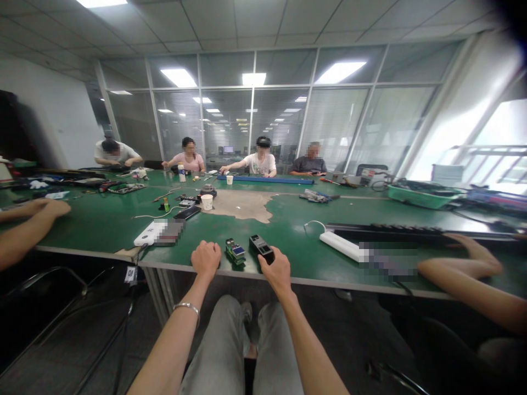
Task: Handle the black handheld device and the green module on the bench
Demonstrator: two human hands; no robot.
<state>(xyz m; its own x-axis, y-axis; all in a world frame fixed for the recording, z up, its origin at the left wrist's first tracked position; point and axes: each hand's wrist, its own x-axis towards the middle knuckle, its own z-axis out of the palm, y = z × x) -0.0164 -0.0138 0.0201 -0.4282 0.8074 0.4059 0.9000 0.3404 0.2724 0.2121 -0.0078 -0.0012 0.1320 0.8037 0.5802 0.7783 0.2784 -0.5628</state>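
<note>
My right hand (276,271) grips the near end of a black oblong device housing (261,249) with grey cut-outs or buttons on its face, at the table's front edge. To its left lies a green circuit board (235,251) with a small bluish display, touched by neither hand. My left hand (206,258) rests on the table edge left of the board, its fingers curled into a fist. Whatever may be inside that fist is hidden.
On the green table (296,222) are a phone (188,212), a paper cup (207,202), a white power strip (343,246) and a green basket (424,196). A co-worker's arm (33,225) is at left, another's arm (465,266) at right. Several people sit opposite.
</note>
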